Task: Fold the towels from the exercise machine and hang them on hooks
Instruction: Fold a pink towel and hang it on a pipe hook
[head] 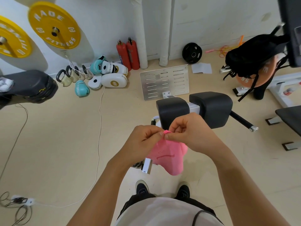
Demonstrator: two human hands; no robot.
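Head view, looking down: nearest the camera are a pale shirt, dark shorts and two dark shoes on the beige floor. Just above them both bare hands meet in front of the body — the left hand and the right hand each pinch shut on the top edge of a small pink knitted towel, fingertips nearly touching, so the cloth hangs down bunched between the wrists. Behind the towel stands the white-framed exercise machine with its two black padded rollers and a perforated metal footplate. Farther off, by the white wall — turquoise boxing gloves, white punch pads, two red fire extinguishers and yellow weight plates
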